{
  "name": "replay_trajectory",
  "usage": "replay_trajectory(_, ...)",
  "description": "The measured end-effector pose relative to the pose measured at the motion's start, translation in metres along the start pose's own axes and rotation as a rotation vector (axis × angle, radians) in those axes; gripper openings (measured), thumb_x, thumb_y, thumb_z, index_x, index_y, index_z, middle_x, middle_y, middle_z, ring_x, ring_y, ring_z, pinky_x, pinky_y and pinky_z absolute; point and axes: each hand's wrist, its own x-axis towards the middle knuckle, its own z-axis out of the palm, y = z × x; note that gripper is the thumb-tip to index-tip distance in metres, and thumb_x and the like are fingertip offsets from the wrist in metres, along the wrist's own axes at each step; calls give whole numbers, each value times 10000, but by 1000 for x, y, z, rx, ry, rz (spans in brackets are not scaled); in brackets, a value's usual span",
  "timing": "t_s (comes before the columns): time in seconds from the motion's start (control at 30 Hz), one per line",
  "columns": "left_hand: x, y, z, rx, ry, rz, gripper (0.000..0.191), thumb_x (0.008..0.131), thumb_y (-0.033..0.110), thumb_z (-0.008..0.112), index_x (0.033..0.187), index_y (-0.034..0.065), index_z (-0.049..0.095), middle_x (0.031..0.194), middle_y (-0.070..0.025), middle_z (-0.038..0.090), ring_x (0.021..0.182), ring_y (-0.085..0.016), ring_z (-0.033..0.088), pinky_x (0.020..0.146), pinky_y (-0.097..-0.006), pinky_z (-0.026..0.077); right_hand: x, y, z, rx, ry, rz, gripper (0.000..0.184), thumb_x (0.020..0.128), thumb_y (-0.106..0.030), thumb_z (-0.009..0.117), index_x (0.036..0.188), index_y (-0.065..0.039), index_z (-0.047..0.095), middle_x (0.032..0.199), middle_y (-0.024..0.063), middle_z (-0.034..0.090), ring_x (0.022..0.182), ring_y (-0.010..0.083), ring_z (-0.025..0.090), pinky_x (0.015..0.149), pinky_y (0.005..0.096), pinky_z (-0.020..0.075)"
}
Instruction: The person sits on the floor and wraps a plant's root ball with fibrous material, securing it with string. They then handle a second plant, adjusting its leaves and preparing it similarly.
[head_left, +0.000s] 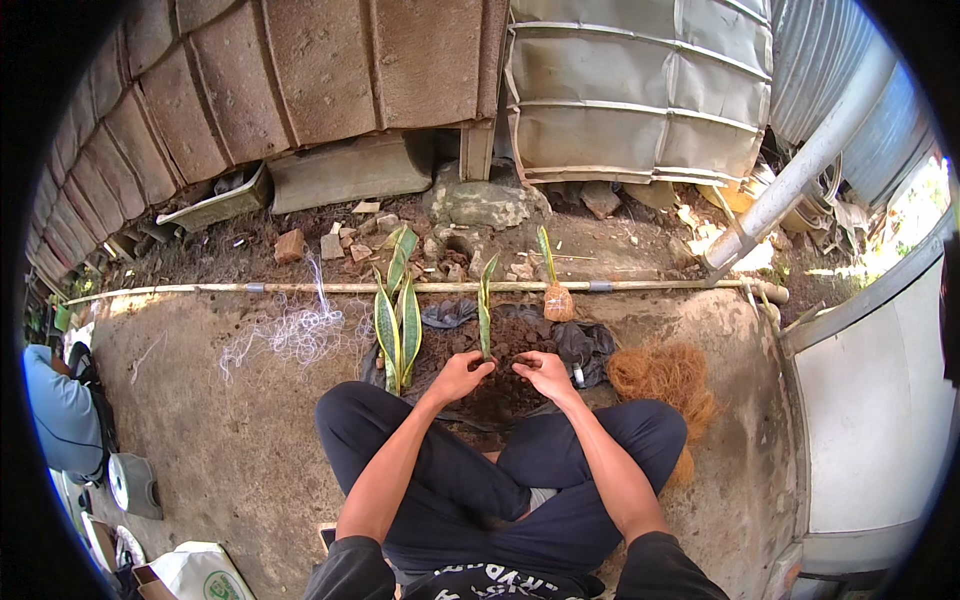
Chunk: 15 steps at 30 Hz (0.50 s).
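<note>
My left hand is closed around the base of an upright snake plant leaf, above dark soil on a black plastic sheet. My right hand is just to the right, over the soil, its thumb and fingers bent together; whether they pinch a bit of soil, I cannot tell. Several yellow-edged snake plant leaves lie left of the soil. Beyond it, a snake plant cutting with a fibre-wrapped, tied base rests by the pipe. A heap of brown coconut fibre lies beside my right knee.
A long thin pipe crosses the ground beyond the soil. Tangled white string lies at the left. Broken bricks and a large rock are farther back. A grey stool and a white bag are at lower left.
</note>
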Motion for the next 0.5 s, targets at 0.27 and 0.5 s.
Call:
replay_trajectory(0.27, -5, 0, -3, 24, 27, 16, 302, 943, 257, 582, 1116, 18, 646, 831, -82, 653, 635, -131, 557, 632, -326, 471, -9, -13, -1, -203, 31, -30, 406, 881, -282, 693, 1131, 33, 639, 957, 132, 703, 822, 183, 674, 721, 312, 518)
replay_trajectory(0.5, -7, 7, -4, 48, -12, -2, 311, 948, 248, 579, 1147, 18, 641, 958, -90, 674, 758, -146, 607, 680, -319, 505, -9, -7, -1, -298, 67, -77, 397, 883, -278, 688, 1151, 9, 630, 1037, 157, 679, 902, 231, 667, 770, 339, 523)
